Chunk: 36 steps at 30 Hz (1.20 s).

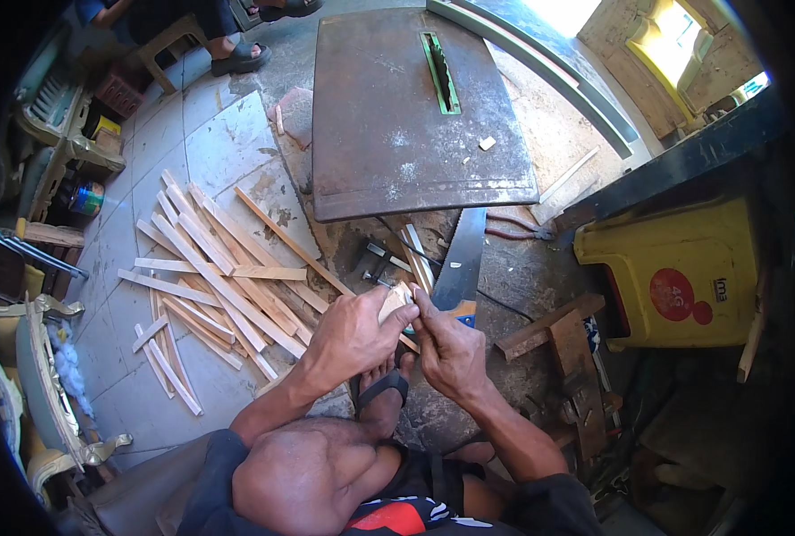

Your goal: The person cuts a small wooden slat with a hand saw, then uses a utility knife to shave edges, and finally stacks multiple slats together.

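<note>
Over my knees, my left hand [351, 335] is wrapped round a short pale piece of wood [394, 302], its end pointing up and away. Close against that end, my right hand [451, 350] has its thumb and fingers closed on the same piece. Anything small between the right fingertips is hidden. Just beyond my right hand a handsaw [462, 268] leans by the table edge, its wooden handle partly covered by my fingers. A large heap of thin wooden strips [223, 277] lies on the floor to the left of my left hand.
Ahead stands a dark saw table [406, 143] with a green-edged blade slot [440, 76] and a small wood scrap [487, 143]. Pliers [515, 228] and a clamp [378, 263] lie beneath. Right is a yellow plastic stool [665, 241]; a person's sandaled foot [241, 58] is far left.
</note>
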Tool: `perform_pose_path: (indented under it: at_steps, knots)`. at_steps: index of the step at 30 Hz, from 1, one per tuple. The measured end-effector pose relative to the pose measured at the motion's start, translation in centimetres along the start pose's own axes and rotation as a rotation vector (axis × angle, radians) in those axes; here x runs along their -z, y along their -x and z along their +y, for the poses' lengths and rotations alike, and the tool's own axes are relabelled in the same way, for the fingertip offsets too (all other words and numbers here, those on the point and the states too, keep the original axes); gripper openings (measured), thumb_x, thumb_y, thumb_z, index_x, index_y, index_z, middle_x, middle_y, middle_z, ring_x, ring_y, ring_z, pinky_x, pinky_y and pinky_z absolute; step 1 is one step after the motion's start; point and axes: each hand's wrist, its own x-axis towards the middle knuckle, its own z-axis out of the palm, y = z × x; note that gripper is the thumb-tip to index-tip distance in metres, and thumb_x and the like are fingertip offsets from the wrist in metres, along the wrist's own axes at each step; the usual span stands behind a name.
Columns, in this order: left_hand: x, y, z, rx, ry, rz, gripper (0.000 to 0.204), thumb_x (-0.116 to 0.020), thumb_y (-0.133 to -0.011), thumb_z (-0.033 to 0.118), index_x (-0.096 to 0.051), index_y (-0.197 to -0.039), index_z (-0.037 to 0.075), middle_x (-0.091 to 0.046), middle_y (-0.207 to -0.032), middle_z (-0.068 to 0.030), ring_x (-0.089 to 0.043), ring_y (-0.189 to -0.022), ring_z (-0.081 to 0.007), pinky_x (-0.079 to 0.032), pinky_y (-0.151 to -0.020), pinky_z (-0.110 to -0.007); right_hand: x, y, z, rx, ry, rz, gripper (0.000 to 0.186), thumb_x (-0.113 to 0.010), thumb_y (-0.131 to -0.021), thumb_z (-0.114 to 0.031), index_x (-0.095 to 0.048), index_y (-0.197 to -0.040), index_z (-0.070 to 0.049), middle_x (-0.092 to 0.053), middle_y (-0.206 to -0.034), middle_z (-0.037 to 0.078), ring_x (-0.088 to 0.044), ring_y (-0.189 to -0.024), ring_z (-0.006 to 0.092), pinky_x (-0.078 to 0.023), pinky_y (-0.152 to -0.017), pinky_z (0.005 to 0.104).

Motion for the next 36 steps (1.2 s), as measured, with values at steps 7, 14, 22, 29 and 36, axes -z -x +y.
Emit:
perform_pose_path:
  at_steps: [7,14,22,29,36]
  knots:
    - [0.4,0.0,-0.1,-0.012,-0.01,-0.003,0.051,-0.062,-0.1,0.047,-0.063,-0.094,-0.004,-0.066,-0.075,-0.0313,-0.068,-0.08,-0.0518,-0.053,-0.068,-0.056,-0.7,-0.5,1.1,0.1,-0.157,0.04,0.053,-0.067,-0.097,-0.013,-0.056,-0.148,-0.01,-0.069,-0.079,0.02,-0.071,-0.07,0.0344,-0.053,-0.06,0.0436]
    - [0.8,0.1,-0.4,-0.032,0.003,-0.09,0.051,-0.061,-0.1,0.047,-0.064,-0.096,-0.004,-0.067,-0.081,-0.0321,-0.067,-0.084,-0.0522,-0.052,-0.072,-0.055,2.8,-1.7,0.4,0.07,-0.02,-0.232,0.054,-0.066,-0.097,-0.012,-0.056,-0.15,-0.015,-0.07,-0.079,0.02,-0.072,-0.072,0.0366,-0.055,-0.063,0.0439]
    - [0.6,0.1,-0.2,0.01,-0.007,-0.049,0.053,-0.061,-0.1,0.048,-0.064,-0.099,-0.005,-0.067,-0.082,-0.0336,-0.067,-0.086,-0.0533,-0.052,-0.073,-0.057,-0.4,-0.9,0.7,0.108,-0.147,0.041,0.048,-0.065,-0.099,-0.014,-0.06,-0.146,-0.017,-0.071,-0.081,0.02,-0.072,-0.072,0.0369,-0.054,-0.062,0.0451]
    - [0.9,0.2,-0.6,-0.062,-0.033,-0.113,0.054,-0.06,-0.101,0.048,-0.064,-0.101,-0.006,-0.067,-0.081,-0.0334,-0.068,-0.084,-0.0522,-0.053,-0.074,-0.056,3.2,-2.1,0.2,0.094,-0.049,-0.242,0.05,-0.065,-0.098,-0.01,-0.059,-0.147,-0.014,-0.074,-0.092,0.021,-0.075,-0.079,0.0367,-0.058,-0.067,0.0415]
    - [0.9,0.0,-0.4,-0.063,0.06,-0.151,0.045,-0.058,-0.104,0.04,-0.062,-0.106,-0.005,-0.067,-0.081,-0.0326,-0.068,-0.086,-0.051,-0.053,-0.073,-0.056,0.5,-0.8,0.2,0.083,0.021,-0.04,0.047,-0.067,-0.095,-0.006,-0.061,-0.142,-0.005,-0.074,-0.089,0.021,-0.075,-0.076,0.0341,-0.058,-0.065,0.0407]
